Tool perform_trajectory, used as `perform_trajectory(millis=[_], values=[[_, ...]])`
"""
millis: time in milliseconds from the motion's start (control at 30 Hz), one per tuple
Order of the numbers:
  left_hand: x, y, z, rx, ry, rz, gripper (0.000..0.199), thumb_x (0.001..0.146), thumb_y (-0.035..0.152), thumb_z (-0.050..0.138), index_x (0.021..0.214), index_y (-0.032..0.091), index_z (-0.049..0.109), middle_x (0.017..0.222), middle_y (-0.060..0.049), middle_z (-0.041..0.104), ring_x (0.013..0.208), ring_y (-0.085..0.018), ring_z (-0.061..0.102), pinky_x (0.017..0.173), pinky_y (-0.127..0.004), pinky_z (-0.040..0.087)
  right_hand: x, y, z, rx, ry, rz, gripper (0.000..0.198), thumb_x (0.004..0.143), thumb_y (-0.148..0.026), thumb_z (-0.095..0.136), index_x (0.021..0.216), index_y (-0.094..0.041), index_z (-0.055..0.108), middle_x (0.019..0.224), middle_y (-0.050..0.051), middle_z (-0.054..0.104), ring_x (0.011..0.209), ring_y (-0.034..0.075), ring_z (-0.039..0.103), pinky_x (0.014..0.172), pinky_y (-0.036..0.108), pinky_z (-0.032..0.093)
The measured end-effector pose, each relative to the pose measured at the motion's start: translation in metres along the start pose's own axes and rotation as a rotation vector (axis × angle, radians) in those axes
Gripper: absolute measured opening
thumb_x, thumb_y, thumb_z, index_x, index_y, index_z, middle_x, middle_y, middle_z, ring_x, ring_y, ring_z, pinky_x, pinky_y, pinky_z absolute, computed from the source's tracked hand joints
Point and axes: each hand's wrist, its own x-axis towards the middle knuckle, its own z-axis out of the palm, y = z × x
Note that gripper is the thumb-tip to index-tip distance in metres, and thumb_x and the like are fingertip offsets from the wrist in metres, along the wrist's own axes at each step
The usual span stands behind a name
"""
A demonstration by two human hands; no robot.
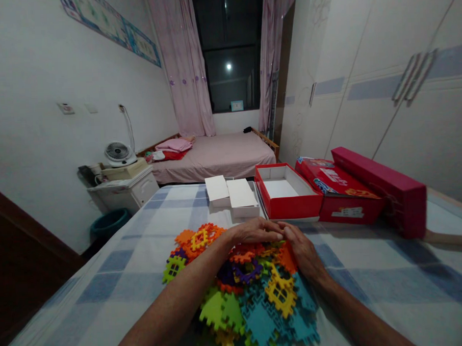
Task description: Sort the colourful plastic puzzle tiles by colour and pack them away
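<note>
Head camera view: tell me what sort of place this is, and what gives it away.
Most likely a bedroom in a home: a bed with a pink cover stands near the window, pink curtains hang there, and a tall pale wardrobe lines the right side.

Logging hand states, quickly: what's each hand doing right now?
Left hand: curved over the far edge of the puzzle-piece pile; grip can't be told.
Right hand: at the pile's right edge, fingertips near the left's; grip can't be told.
</note>
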Motion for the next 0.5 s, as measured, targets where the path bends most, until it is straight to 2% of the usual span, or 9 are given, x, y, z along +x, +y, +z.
perform_trajectory(millis=[67,100,200,267,333,400,500], values=[[-0.009,0.012,-0.010,0.005,0.019,0.002,0.040,0.082,0.045,0.054,0.106,0.017,0.068,0.120,-0.005,0.063,0.113,-0.022,0.054,0.096,-0.031,0.041,0.003,-0.001,-0.007,-0.023,-0.047,-0.009,0.046,0.089,-0.046,0.027,0.105,-0.020,0.062,0.112,0.007,0.063,0.107,0.022,0.055,0.096,0.038,0.041],[-0.019,0.016,-0.017,0.026,0.074,-0.019,0.041,0.082,0.045,0.054,0.109,0.017,0.066,0.122,-0.007,0.061,0.114,-0.022,0.054,0.097,-0.033,0.040,0.004,-0.001,-0.011,-0.048,-0.079,-0.013,0.047,0.089,-0.046,0.026,0.104,-0.020,0.063,0.112,0.007,0.063,0.107,0.022,0.055,0.096,0.038,0.041],[-0.071,0.014,-0.034,0.199,0.372,-0.170,0.047,0.086,0.048,0.044,0.118,0.017,0.060,0.123,-0.008,0.061,0.112,-0.023,0.055,0.098,-0.038,0.040,0.002,0.002,-0.023,-0.148,-0.119,0.019,0.048,0.088,-0.049,0.028,0.106,-0.020,0.063,0.114,0.008,0.062,0.109,0.024,0.055,0.096,0.039,0.042],[-0.117,-0.001,-0.037,0.432,0.592,-0.317,0.049,0.085,0.049,0.044,0.119,0.017,0.059,0.130,-0.009,0.055,0.121,-0.025,0.048,0.105,-0.039,0.032,-0.005,0.008,-0.030,-0.208,-0.117,0.041,0.049,0.087,-0.051,0.031,0.115,-0.020,0.059,0.119,0.008,0.059,0.109,0.024,0.055,0.096,0.039,0.042],[-0.161,-0.021,-0.029,0.611,0.789,-0.533,0.052,0.083,0.050,0.044,0.119,0.015,0.058,0.131,-0.012,0.053,0.125,-0.029,0.042,0.108,-0.043,0.027,-0.015,0.016,-0.036,-0.261,-0.103,0.028,0.051,0.086,-0.051,0.034,0.122,-0.021,0.054,0.124,0.008,0.056,0.110,0.024,0.054,0.096,0.041,0.042],[-0.192,-0.039,-0.013,0.650,0.870,-0.705,0.054,0.086,0.050,0.038,0.121,0.012,0.055,0.128,-0.015,0.054,0.123,-0.029,0.044,0.107,-0.045,0.027,-0.026,0.023,-0.036,-0.306,-0.061,-0.007,0.051,0.087,-0.050,0.035,0.125,-0.020,0.051,0.126,0.009,0.054,0.114,0.025,0.052,0.099,0.043,0.039],[-0.205,-0.048,0.013,0.603,0.920,-0.720,0.054,0.086,0.049,0.035,0.124,0.012,0.050,0.133,-0.015,0.050,0.125,-0.026,0.042,0.108,-0.043,0.027,-0.037,0.029,-0.030,-0.342,-0.018,-0.054,0.053,0.087,-0.048,0.034,0.128,-0.018,0.048,0.130,0.011,0.051,0.119,0.025,0.047,0.103,0.046,0.034]])
